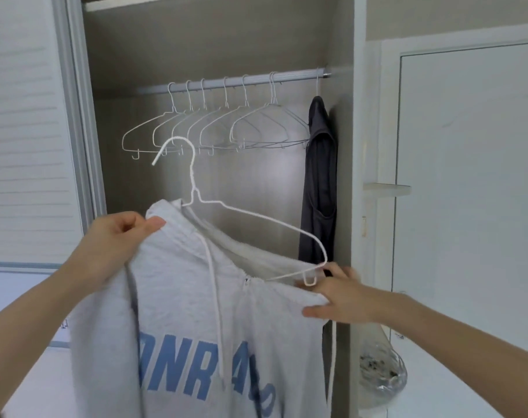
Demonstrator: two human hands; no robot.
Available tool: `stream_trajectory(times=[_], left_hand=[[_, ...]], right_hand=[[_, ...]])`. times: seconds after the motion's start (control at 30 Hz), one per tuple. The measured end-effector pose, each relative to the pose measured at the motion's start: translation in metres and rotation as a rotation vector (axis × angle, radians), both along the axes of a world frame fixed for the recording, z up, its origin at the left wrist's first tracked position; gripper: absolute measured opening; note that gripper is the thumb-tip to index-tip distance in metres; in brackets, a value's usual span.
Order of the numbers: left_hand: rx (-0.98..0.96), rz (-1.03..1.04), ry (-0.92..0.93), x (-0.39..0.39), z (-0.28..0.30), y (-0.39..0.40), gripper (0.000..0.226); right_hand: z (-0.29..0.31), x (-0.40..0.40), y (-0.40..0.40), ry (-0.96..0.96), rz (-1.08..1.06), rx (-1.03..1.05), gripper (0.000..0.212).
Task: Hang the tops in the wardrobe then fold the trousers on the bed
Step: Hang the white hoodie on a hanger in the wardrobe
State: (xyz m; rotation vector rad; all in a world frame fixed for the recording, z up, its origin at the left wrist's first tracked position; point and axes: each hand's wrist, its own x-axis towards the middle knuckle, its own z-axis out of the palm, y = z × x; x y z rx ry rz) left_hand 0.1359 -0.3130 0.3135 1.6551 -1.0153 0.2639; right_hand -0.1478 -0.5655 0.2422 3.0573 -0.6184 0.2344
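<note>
Your left hand's fingers (154, 223) pinch the grey hoodie (196, 321) at its left shoulder, while your right hand (335, 297) grasps its right shoulder by the white hanger (250, 218).

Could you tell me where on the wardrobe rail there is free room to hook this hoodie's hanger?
The rail is bare between the empty hangers and the dark top at its right end. Its middle, where those hangers bunch, is crowded; left of them its bare stretch is dim.
</note>
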Motion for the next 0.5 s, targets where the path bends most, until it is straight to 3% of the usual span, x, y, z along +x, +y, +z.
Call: stream_trajectory(times=[0.17, 0.27, 0.37, 0.5], left_hand=[[0.201, 0.137, -0.274, 0.019, -0.003, 0.016, 0.048], [0.31, 0.231, -0.396, 0.017, -0.009, 0.013, 0.037], [0.353, 0.172, -0.5, 0.0, -0.015, -0.002, 0.034], [0.392, 0.227, -0.625, -0.026, -0.026, -0.033, 0.03]], right_hand=[[0.032, -0.009, -0.01, -0.055, 0.019, -0.476, 0.039], [0.057, -0.008, -0.003, -0.205, 0.114, -0.661, 0.024], [0.081, 0.006, 0.015, -0.304, 0.159, -0.598, 0.015], [0.103, 0.035, 0.051, -0.36, 0.23, -0.348, 0.003]])
